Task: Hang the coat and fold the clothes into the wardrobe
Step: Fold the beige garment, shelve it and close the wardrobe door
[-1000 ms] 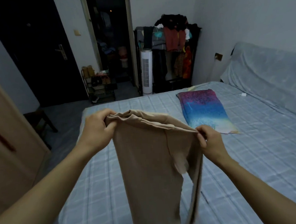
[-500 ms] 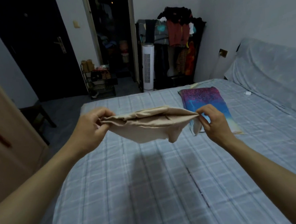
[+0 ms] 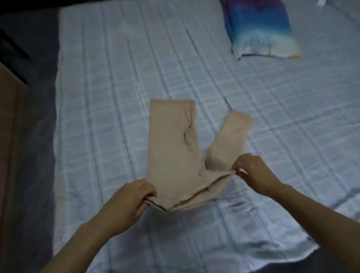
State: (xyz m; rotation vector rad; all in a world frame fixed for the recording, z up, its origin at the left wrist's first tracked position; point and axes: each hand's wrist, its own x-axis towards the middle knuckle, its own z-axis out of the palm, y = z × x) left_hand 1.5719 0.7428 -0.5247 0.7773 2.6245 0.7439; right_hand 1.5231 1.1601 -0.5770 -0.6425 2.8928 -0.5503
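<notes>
Nearest, both forearms reach in from the bottom edge over the bed (image 3: 281, 129), which is covered in a pale blue checked sheet. The left hand (image 3: 128, 201) has its fingers curled round the left end of the waistband of a pair of beige trousers (image 3: 173, 147), with the cloth bunched under the knuckles. The right hand (image 3: 254, 173) pinches the other end of the waistband between thumb and forefinger; its other fingers are bent in above the cloth. Between the two hands the waistband sags slightly and its layers gape open.

Beyond the fingertips the trousers lie flat on the sheet. One leg runs straight away from the left hand, and the shorter-looking leg angles away just past the right hand, so the two form a V.

To the left of the left hand, past the sheet's edge, is grey floor (image 3: 40, 103), then a brown wooden panel (image 3: 0, 138).

Far beyond the right hand, well apart from the trousers, a folded purple-and-blue tie-dye garment (image 3: 256, 22) rests on the bed, with a small white scrap (image 3: 321, 2) to its right.
</notes>
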